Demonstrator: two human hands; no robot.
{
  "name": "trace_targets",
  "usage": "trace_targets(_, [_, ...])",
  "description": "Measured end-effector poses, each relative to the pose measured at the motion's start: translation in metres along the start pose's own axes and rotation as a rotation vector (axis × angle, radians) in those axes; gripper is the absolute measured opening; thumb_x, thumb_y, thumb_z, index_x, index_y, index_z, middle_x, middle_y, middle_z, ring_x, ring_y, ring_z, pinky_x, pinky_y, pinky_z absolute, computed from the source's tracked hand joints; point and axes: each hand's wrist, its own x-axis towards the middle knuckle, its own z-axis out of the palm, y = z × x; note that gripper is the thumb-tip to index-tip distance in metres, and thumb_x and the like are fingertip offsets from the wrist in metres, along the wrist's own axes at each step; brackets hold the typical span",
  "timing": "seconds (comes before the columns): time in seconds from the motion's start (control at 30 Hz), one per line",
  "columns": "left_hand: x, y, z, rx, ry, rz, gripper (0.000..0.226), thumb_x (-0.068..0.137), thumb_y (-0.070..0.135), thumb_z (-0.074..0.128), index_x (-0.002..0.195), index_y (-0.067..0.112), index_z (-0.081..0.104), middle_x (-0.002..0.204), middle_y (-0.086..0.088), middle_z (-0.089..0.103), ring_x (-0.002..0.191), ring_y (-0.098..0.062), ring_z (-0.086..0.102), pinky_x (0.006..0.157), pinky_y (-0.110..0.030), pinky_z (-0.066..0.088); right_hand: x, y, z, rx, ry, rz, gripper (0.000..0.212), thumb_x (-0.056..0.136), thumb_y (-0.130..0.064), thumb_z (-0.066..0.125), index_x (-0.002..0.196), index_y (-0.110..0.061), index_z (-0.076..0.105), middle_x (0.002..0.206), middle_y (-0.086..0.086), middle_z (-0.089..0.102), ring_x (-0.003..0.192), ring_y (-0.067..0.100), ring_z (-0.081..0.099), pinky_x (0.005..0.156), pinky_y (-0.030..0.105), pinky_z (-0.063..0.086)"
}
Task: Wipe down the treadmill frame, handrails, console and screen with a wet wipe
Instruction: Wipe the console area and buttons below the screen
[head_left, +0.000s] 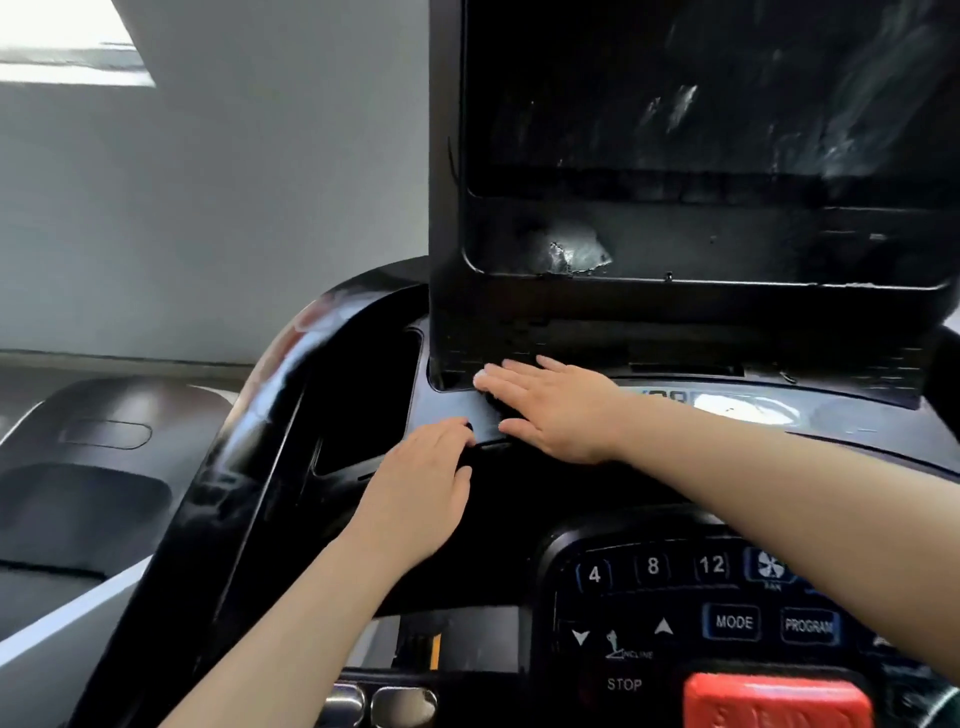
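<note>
Head view: the right hand (556, 410) is laid flat, fingers spread, on the console (519, 499) just below the screen (701, 93), at about 12 o'clock from the left hand (421, 493), which rests flat and unclenched nearby. The wet wipe cannot be made out; something dark is glimpsed under the right fingers, and whether it is gripped cannot be told. Wet streaks are seen on the screen. Even palm pressure and overlapping passes would be advised, with the MODE button (733, 622) and red stop key (776, 699) avoided.
</note>
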Motion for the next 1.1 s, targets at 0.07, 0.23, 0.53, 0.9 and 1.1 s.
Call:
trace_targets(0.07, [0.007, 0.001, -0.004, -0.036, -0.023, 0.002, 0.031, 0.090, 0.009, 0.055, 0.121, 0.007, 0.055, 0.127, -0.002, 0.055, 0.116, -0.020, 0.051, 0.094, -0.018, 0.029, -0.017, 0.011, 0.000, -0.029, 0.002, 0.030, 0.059, 0.102, -0.043, 0.025, 0.152, -0.023, 0.002, 0.160, -0.004, 0.003, 0.146, 0.010, 0.002, 0.117, 0.031, 0.000])
trace_targets(0.23, [0.020, -0.004, -0.011, -0.007, -0.109, 0.003, 0.041, 0.096, 0.019, 0.046, 0.137, 0.015, 0.043, 0.144, 0.003, 0.040, 0.132, -0.015, 0.036, 0.105, -0.023, 0.026, -0.057, 0.037, -0.004, -0.076, -0.061, 0.177, 0.059, 0.102, -0.041, 0.018, 0.151, -0.021, -0.008, 0.160, -0.005, -0.003, 0.146, 0.008, -0.002, 0.117, 0.027, 0.000])
trace_targets(0.53, [0.025, -0.020, -0.010, 0.012, -0.146, -0.024, 0.041, 0.084, 0.019, 0.041, 0.120, 0.007, 0.056, 0.125, -0.005, 0.055, 0.115, -0.026, 0.051, 0.097, -0.036, 0.043, 0.036, -0.027, -0.003, -0.158, -0.046, -0.015, 0.056, 0.101, -0.039, 0.006, 0.152, -0.016, 0.002, 0.160, -0.001, -0.002, 0.146, 0.012, -0.005, 0.117, 0.033, -0.005])
trace_targets(0.9, [0.030, -0.016, -0.007, 0.025, -0.194, 0.071, 0.049, 0.094, 0.014, 0.043, 0.142, 0.013, 0.038, 0.148, 0.002, 0.033, 0.135, -0.013, 0.028, 0.109, -0.021, 0.021, -0.060, 0.044, 0.004, -0.111, -0.037, 0.283, 0.056, 0.102, -0.042, 0.009, 0.150, -0.020, -0.010, 0.159, -0.004, -0.007, 0.145, 0.007, -0.008, 0.114, 0.025, -0.007])
trace_targets(1.1, [0.025, -0.016, -0.012, 0.052, -0.244, 0.086, 0.055, 0.093, 0.013, 0.042, 0.147, 0.014, 0.029, 0.154, 0.001, 0.023, 0.139, -0.015, 0.023, 0.110, -0.022, 0.018, 0.018, 0.005, -0.008, -0.321, 0.059, 0.033, 0.057, 0.102, -0.042, 0.010, 0.152, -0.015, -0.001, 0.159, -0.001, -0.007, 0.145, 0.011, -0.010, 0.113, 0.031, -0.015])
